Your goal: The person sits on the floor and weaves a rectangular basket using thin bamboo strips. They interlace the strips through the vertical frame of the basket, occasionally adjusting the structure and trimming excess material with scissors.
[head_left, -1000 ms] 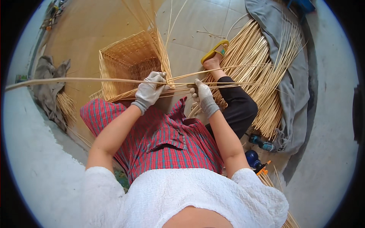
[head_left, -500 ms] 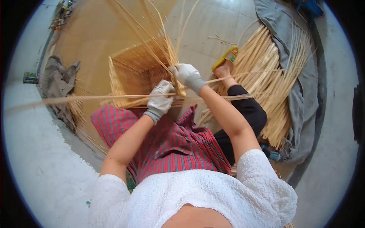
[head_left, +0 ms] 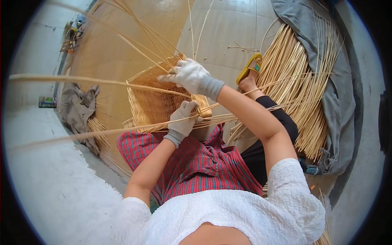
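A woven wicker basket (head_left: pixel 141 107) lies tilted between my knees, its hollow turned up toward me. My left hand (head_left: pixel 183 119), in a whitish work glove with a grey cuff, is closed on wicker strands at the basket's near right corner. Above it, my right hand (head_left: pixel 191 76), gloved alike, hovers over the rim with fingers stretched to the left and slightly blurred. Long loose wicker strands (head_left: pixel 122 86) run out from the rim to the left, upward and to the right past my right forearm. A red checked apron (head_left: pixel 204 169) covers my lap.
At the right a big bundle of wicker rods (head_left: pixel 304 106) lies on a grey cloth (head_left: pixel 332 122). My foot in a yellow slipper (head_left: pixel 248 70) rests beside it. A crumpled brown cloth (head_left: pixel 79 107) lies at the left, and several small tools (head_left: pixel 72 34) stand farther back by the wall.
My right hand has lifted off the corner, its fingers now stretched out. A long strand has swung up to the left. The left hand stays at the corner.
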Tool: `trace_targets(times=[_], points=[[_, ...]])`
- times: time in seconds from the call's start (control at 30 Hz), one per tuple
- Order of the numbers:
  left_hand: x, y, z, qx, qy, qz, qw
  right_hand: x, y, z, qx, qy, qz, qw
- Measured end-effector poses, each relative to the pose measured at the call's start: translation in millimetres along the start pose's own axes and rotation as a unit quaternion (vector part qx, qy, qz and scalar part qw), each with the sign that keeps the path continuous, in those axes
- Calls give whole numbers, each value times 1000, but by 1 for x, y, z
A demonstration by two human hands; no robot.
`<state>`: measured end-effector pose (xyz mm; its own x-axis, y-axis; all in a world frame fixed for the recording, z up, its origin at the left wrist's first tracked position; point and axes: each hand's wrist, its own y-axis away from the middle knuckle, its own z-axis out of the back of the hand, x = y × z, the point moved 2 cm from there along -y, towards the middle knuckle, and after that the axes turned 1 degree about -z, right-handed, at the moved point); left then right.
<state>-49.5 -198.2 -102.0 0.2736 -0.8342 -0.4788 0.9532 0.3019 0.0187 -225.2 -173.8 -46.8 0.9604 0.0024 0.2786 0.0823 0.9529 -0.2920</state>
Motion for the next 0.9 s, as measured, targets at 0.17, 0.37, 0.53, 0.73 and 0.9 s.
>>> trace_targets(times=[0.17,0.37,0.53,0.73,0.9], points=[[2,-6,2,8,-24,-11,1000,-8,8,87,-85,-510,180,837],[3,-8,7,33,15,7,999,-90,33,4,-192,-204,-257,925],[4,0,-5,-15,34,-55,998,-25,66,-66,168,-222,-227,933],[15,13,-16,-86,63,-33,994,-34,78,-111,22,-328,-191,925],[9,22,-24,-198,70,18,978,1,129,-72,10,-444,-221,868]])
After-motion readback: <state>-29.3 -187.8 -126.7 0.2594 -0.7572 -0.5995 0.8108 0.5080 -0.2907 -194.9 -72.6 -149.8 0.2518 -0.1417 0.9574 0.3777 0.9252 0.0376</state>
